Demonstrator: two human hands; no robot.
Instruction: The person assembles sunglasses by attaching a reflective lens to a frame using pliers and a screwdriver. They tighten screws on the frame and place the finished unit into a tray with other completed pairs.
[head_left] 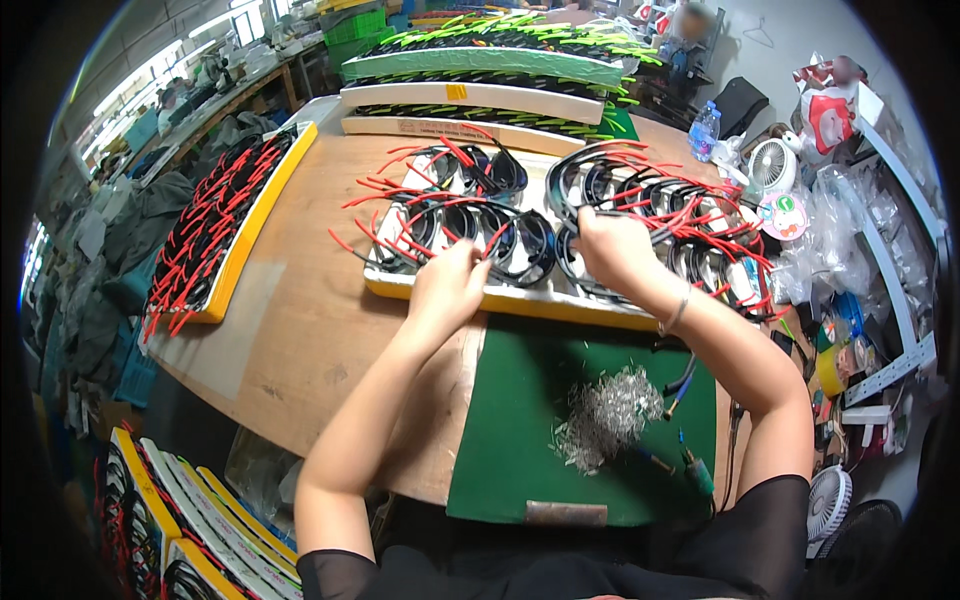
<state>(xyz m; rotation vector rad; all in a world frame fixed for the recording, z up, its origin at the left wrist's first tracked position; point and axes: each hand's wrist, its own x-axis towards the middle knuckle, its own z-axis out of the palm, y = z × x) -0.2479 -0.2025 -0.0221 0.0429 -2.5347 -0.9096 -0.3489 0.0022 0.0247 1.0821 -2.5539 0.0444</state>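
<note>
In front of me lies a shallow white tray with a yellow side [630,317], filled with dark sunglasses [530,240] that have black frames and red-tipped arms. My left hand [450,285] reaches into its near left part, fingers pinched on the red-tipped arms of one pair. Further right, my right hand [618,250] has its fingers closed around black frames near the tray's middle. My fingers partly cover the exact spots they grip. A green mat [510,420] lies between me and the tray, bearing a pile of small, thin clear or silvery pieces [610,415].
Another yellow-sided tray [265,220] with red-tipped pieces stands left. Stacked trays [480,95] with green-tipped pieces stand behind. A green-handled tool [697,472] lies at the mat's right. A water bottle [704,132] and a white fan [772,165] are at the right; more trays [150,480] sit lower left.
</note>
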